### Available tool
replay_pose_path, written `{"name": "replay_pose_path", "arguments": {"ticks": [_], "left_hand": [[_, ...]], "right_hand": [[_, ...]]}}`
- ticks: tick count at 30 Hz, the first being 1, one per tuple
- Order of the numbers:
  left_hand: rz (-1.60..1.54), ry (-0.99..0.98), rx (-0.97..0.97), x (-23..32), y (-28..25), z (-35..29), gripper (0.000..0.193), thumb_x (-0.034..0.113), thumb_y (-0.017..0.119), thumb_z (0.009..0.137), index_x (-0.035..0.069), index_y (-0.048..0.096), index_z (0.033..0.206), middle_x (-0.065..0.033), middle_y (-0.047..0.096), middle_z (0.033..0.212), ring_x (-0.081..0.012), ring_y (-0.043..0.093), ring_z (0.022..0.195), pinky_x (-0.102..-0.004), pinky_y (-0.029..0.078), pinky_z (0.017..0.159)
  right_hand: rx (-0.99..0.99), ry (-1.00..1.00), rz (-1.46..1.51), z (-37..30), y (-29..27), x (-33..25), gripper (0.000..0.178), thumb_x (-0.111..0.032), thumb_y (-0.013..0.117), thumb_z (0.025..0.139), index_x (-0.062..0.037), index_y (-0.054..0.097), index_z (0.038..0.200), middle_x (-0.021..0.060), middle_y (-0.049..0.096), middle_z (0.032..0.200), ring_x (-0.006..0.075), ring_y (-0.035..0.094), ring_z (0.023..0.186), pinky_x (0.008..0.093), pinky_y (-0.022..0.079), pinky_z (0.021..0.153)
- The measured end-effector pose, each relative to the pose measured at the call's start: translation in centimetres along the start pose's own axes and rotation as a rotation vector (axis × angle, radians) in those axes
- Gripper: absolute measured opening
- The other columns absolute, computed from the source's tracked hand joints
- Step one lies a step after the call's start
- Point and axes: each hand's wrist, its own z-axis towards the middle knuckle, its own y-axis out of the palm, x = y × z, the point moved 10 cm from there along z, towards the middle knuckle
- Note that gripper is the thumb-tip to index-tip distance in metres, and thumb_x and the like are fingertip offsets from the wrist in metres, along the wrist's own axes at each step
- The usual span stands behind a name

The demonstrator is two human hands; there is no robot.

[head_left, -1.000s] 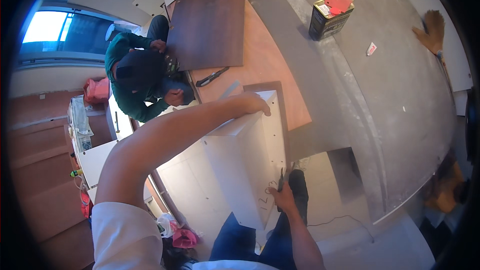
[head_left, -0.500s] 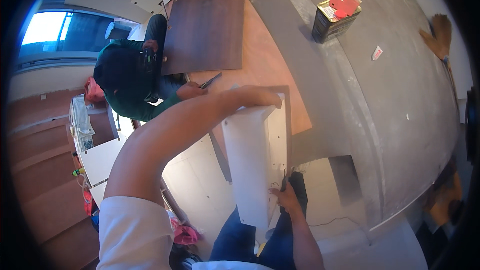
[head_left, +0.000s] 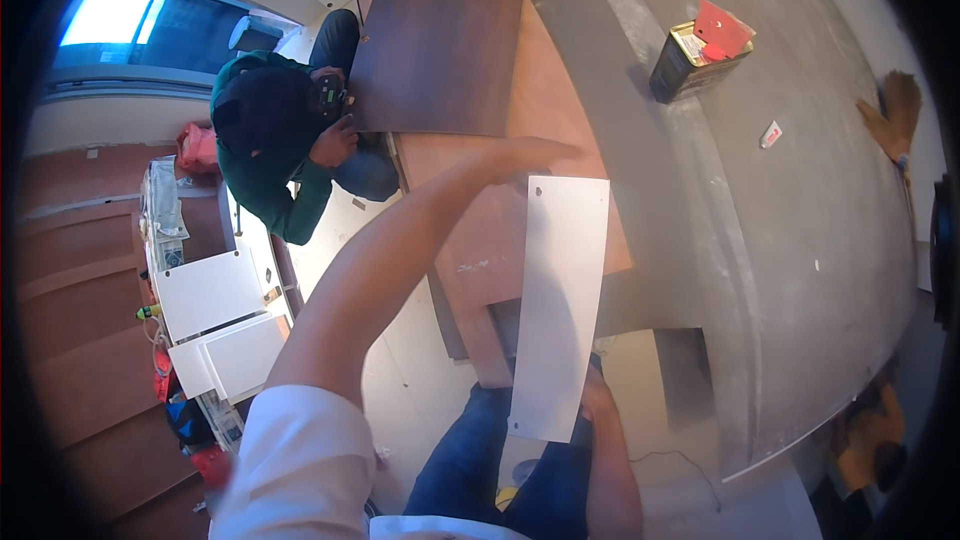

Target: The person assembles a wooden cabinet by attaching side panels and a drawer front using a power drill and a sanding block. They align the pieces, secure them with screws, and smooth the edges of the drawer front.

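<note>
Left hand (head_left: 535, 152) is reaching out over the top end of the white panel (head_left: 560, 300), fingers together and stretched flat along that edge, beside the drilled hole; real grip or just resting, can't tell. Panel is running long-axis away from the body, far end over the brown board (head_left: 480, 240), near end over the knees. Right hand (head_left: 597, 408) is sitting behind the near end, mostly hidden, fingers unreadable, so it's the closer one to the body.
</note>
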Motion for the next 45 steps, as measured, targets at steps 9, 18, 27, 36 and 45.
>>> {"name": "replay_pose_path", "arguments": {"ticks": [9,18,27,36,45], "left_hand": [[0.183,0.301,0.466,-18.6,17.0,-24.8,0.080,-0.003,0.066,0.094,0.004,0.027,0.164,-0.0234,0.060,0.147,-0.0398,0.067,0.127,-0.0468,0.054,0.105],[-0.360,0.210,0.568,-20.3,29.9,-31.1,0.091,0.007,0.077,0.090,0.000,0.022,0.162,-0.0279,0.039,0.157,-0.0475,0.041,0.148,-0.0521,0.035,0.124],[0.515,0.475,1.066,-6.7,25.6,-30.6,0.124,0.032,0.098,0.076,-0.001,0.014,0.161,-0.0253,0.031,0.156,-0.0527,0.031,0.147,-0.0622,0.033,0.121],[-0.106,0.586,1.508,-2.7,20.7,-30.4,0.125,0.028,0.094,0.074,-0.005,0.014,0.163,-0.0380,0.026,0.161,-0.0537,0.029,0.145,-0.0651,0.023,0.121],[0.130,0.485,1.381,5.3,15.6,-28.8,0.148,0.031,0.096,0.078,-0.007,-0.017,0.166,-0.0471,0.005,0.162,-0.0620,0.027,0.146,-0.0693,0.028,0.119]], "right_hand": [[-0.006,-0.048,-0.017,1.2,-0.5,2.2,0.061,-0.022,0.073,0.101,0.0084,0.052,0.149,0.0201,0.074,0.124,0.0235,0.074,0.105,0.0359,0.059,0.090],[-0.155,-0.002,0.105,-1.1,2.4,0.2,0.051,-0.029,0.066,0.109,0.0054,0.058,0.146,0.0184,0.076,0.124,0.0259,0.078,0.101,0.0385,0.067,0.082],[-0.125,-0.071,0.322,-6.3,6.6,-5.3,0.050,-0.033,0.064,0.109,0.0036,0.061,0.143,0.0174,0.076,0.121,0.0252,0.078,0.101,0.0372,0.067,0.080],[-0.039,-0.132,0.398,-11.4,6.7,-10.5,0.046,-0.036,0.063,0.109,0.0007,0.064,0.137,0.0151,0.076,0.114,0.0225,0.077,0.093,0.0345,0.066,0.075],[-0.069,-0.256,0.226,-15.0,2.1,-13.4,0.030,-0.035,0.064,0.110,-0.0085,0.060,0.097,0.0065,0.067,0.074,0.0116,0.052,0.050,0.0278,0.042,0.045]]}}
